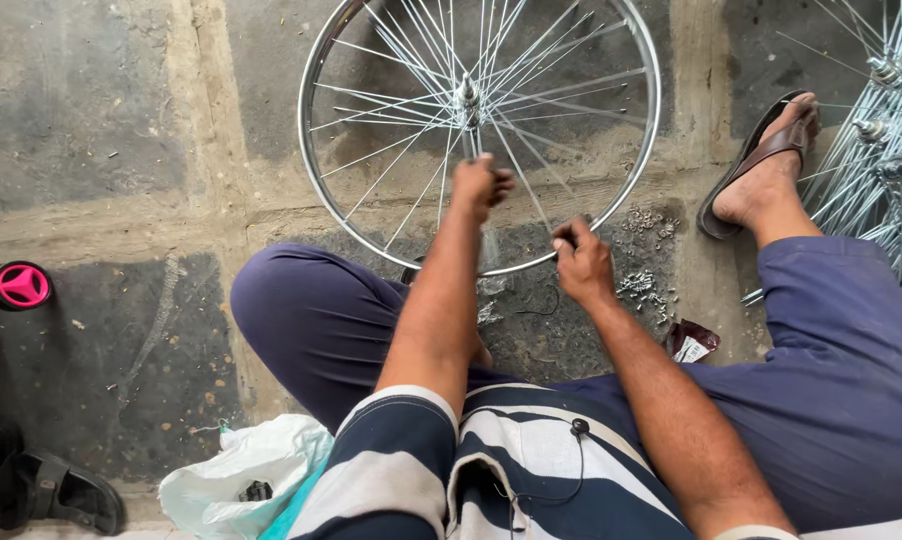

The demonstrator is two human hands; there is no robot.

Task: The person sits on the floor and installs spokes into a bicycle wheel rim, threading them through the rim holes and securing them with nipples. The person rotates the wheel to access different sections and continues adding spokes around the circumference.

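Shiny metal wheel (611,60), rough concrete floor (81,120)

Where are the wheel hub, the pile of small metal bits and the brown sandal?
wheel hub (467,96), head view, on its metal centre.
pile of small metal bits (639,285), head view, mid-heap on the floor.
brown sandal (771,145), head view, on its strap.

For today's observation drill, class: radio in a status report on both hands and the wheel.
Left hand closed on a spoke inside the bicycle wheel. Right hand pinching at the rim's near edge. Small metal nipples scattered beside it; nothing blocking.
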